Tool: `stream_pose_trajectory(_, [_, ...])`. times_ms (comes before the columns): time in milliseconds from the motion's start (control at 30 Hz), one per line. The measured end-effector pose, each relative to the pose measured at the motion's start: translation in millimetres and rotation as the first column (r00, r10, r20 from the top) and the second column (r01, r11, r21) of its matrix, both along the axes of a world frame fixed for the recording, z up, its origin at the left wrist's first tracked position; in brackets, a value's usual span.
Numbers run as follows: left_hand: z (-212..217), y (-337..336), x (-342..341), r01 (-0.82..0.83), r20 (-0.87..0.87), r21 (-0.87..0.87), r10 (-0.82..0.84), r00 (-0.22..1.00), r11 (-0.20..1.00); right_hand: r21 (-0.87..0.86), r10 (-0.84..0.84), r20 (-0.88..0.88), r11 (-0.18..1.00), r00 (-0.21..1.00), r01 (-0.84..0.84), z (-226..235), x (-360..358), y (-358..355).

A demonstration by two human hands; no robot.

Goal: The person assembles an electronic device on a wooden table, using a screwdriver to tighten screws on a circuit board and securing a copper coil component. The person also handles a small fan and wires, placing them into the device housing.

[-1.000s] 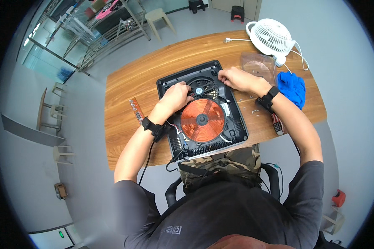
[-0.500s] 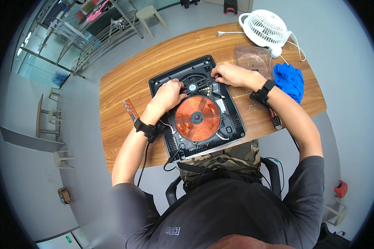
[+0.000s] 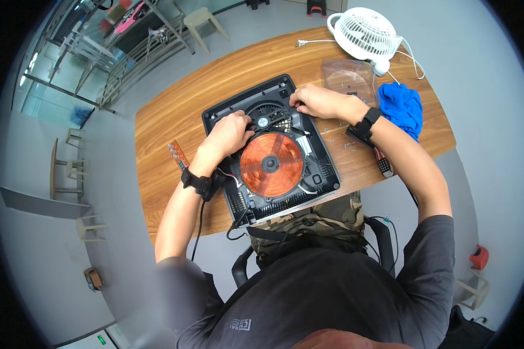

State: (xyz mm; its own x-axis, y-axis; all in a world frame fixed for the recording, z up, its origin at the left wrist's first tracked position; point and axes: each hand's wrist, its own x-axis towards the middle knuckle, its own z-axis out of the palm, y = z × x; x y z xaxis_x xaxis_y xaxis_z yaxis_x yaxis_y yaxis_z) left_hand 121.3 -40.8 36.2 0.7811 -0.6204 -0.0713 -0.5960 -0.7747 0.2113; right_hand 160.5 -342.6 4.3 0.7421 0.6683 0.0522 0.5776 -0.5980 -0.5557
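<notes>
An opened induction cooker (image 3: 326,167) lies on the table in front of me, its flat copper coil (image 3: 272,165) exposed in the near half. Beyond the coil is a black cooling fan (image 3: 263,122) with a pale round hub. My left hand (image 3: 232,132) rests at the fan's left side, fingers curled in against it; what the fingertips grip is hidden. At the far right corner of the casing, my right hand (image 3: 311,101) has its fingers bent together at the inner edge. Anything pinched there is too small to make out.
An orange circuit board (image 3: 178,153) lies left of the cooker. Several loose screws (image 3: 349,145) are scattered to its right, near a clear plastic tray (image 3: 349,80) holding small parts. A blue cloth (image 3: 400,109) and a white fan (image 3: 367,34) with its cord occupy the far right.
The whole view has shifted slightly, so the table and cooker appear a little farther left and up. Both hands remain at the same spots on the cooker.
</notes>
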Motion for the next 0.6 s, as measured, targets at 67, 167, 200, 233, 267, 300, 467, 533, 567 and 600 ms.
stream_pose_trajectory(67, [-1.2,0.2,0.6,0.011,0.000,-0.002,-0.011,1.000,1.000,-0.011,0.010,0.003,1.000,1.000,-0.010,-1.2,-0.2,-0.4])
stream_pose_trajectory(167, [-2.1,0.1,-0.1,0.004,-0.012,-0.012,-0.004,1.000,1.000,-0.024,0.014,-0.002,1.000,1.000,-0.014,-0.9,-0.4,0.4])
stream_pose_trajectory(200, [-3.3,0.6,0.1,-0.001,-0.011,-0.009,0.001,1.000,1.000,-0.028,0.012,-0.005,1.000,1.000,-0.012,1.6,-1.4,1.2])
stream_pose_trajectory(233, [-3.8,0.9,0.2,-0.006,-0.009,-0.006,0.006,1.000,1.000,-0.041,0.010,-0.005,0.999,1.000,-0.010,4.1,-2.9,1.7])
stream_pose_trajectory(267, [-3.6,0.0,-0.6,-0.010,-0.008,-0.017,0.010,1.000,1.000,-0.054,0.007,-0.004,0.999,1.000,-0.007,6.5,-4.7,2.0])
stream_pose_trajectory(300, [-4.1,-2.0,-2.2,-0.014,-0.006,-0.028,0.014,1.000,1.000,-0.066,0.005,-0.003,0.998,1.000,-0.005,9.2,-6.4,3.0])
stream_pose_trajectory(467, [-0.4,-8.3,-7.7,-0.023,-0.006,-0.027,0.022,1.000,0.999,-0.100,-0.039,-0.042,0.994,0.998,0.034,14.1,-9.7,5.3])
stream_pose_trajectory(533, [-0.3,-4.9,-4.8,-0.007,-0.013,-0.028,0.007,1.000,1.000,-0.095,-0.041,-0.048,0.995,0.998,0.037,12.3,-8.8,5.7])
stream_pose_trajectory(567, [-1.7,-4.4,-4.2,0.002,-0.010,-0.030,-0.002,1.000,1.000,-0.089,-0.040,-0.050,0.995,0.998,0.036,8.7,-6.9,5.5])
stream_pose_trajectory(600, [-3.6,-3.6,-3.1,0.010,-0.006,-0.033,-0.010,1.000,0.999,-0.084,-0.039,-0.051,0.996,0.998,0.035,8.0,-5.8,5.7])
